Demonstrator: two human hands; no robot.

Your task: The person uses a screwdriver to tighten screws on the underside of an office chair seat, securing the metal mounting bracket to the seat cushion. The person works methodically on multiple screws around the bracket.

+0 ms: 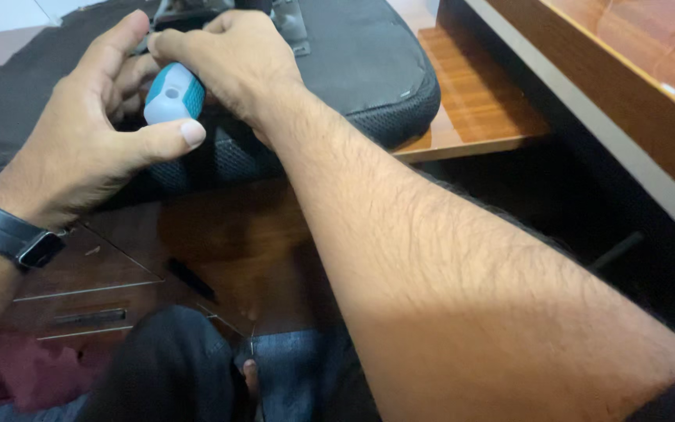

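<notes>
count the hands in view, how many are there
2. The left hand is at upper left, a dark watch on its wrist, cupped beside the teal and white tool handle. The right hand grips that handle from above. None other shows.

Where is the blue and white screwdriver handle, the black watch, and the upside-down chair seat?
Screwdriver handle [173,94]: head view, on its white butt end between the hands.
Watch [9,234]: head view, on the black strap around the left wrist.
Chair seat [376,62]: head view, on the grey underside, right of the right hand.
</notes>
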